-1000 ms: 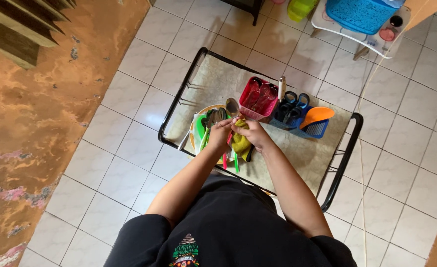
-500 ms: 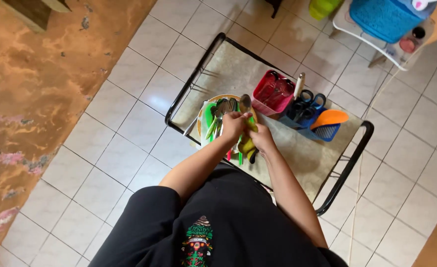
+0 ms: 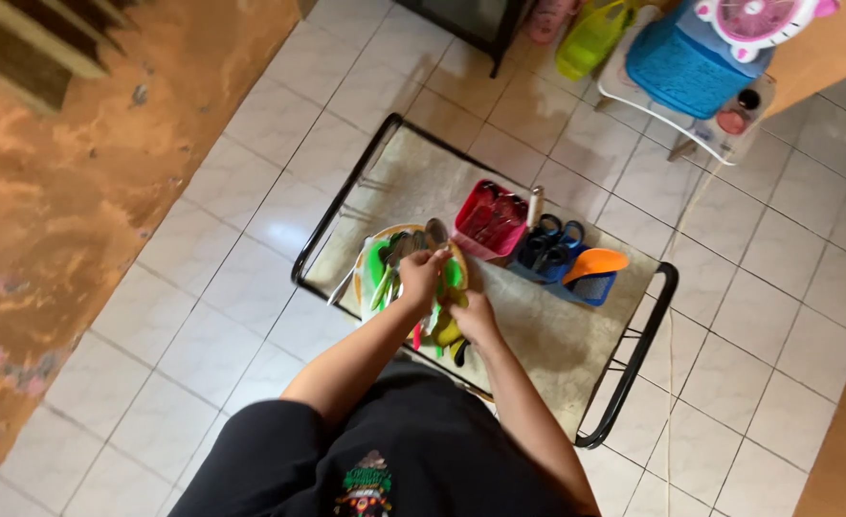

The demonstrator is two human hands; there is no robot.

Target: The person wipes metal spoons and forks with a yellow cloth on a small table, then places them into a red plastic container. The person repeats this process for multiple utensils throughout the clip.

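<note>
Wiping a long-handled metal spoon (image 3: 434,235) with a crumpled yellow cloth (image 3: 447,324), just in front of the red plastic cutlery basket (image 3: 489,219). Left hand (image 3: 421,275) closed round the spoon's handle, close to the bowl; right hand (image 3: 473,314) closed on the cloth, bunched against the lower handle. Spoon over the round plate with green plastic pieces (image 3: 377,266), to the left of the red basket, on the marbled surface with a black tube frame (image 3: 557,335).

Best done, probably, by keeping the left grip firm and still, folding the cloth fully round the shaft and drawing it along the length rather than across, then finishing on the bowl, both faces. Worth holding clear of the other utensils on the plate to avoid knocking them.

Long axis running roughly from the body toward the basket; bowl pointing away, toward the basket's near left corner, handle end toward the body, hidden under cloth and fingers. Tilt hard to judge from above.
</note>
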